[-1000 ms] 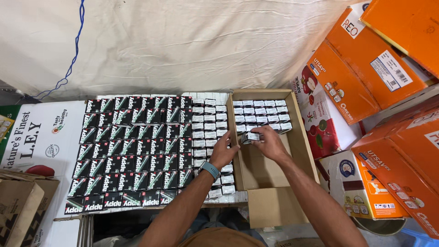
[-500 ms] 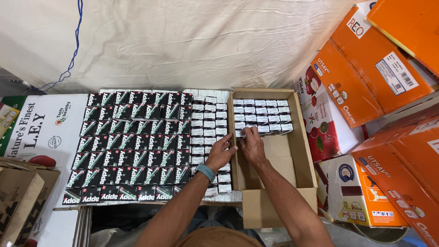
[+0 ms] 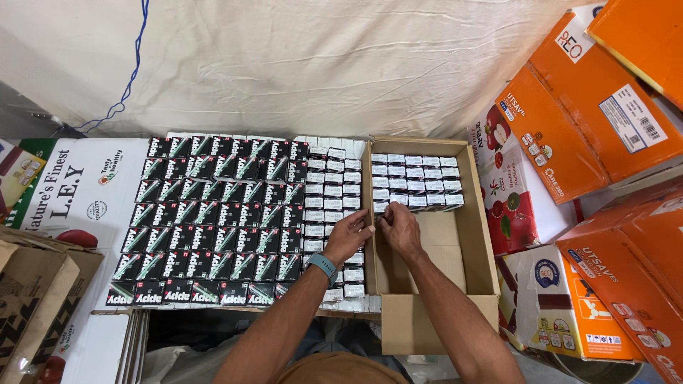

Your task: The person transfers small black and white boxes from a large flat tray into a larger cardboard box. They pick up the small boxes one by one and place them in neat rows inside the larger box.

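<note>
Hidden/cut off: far-left carton [image 3: 50, 188] with fruit print runs out of frame; brown cartons [image 3: 28, 299] at bottom left are cropped. What supports the stock is hidden under the packs. Where the hands meet, fingers cover whatever is between them, so grip contents can't be told.

Counts, left to right: black small packs [image 3: 213, 220] in a grid, about 7 rows by 8 columns, front row partly cropped by shadow. White-topped packs [image 3: 333, 192] beside them, 3 columns, lower rows hidden by the left forearm. Open cardboard box [image 3: 480, 235] holds small packs [image 3: 416, 181] in about 4 rows of 5 along its far end; near half of its floor is bare.

Left hand [image 3: 346, 238], teal wristband, fingers curled, sits at the box's left wall. Right hand [image 3: 400, 226] is inside the box, fingertips pinched narrow at the front row's left end, touching the left hand.

Right side: at least 5 orange cartons [image 3: 569, 135] stacked, most cut off by the frame.

Backdrop is a creased white cloth [image 3: 320, 64] with a blue cord [image 3: 131, 71].
</note>
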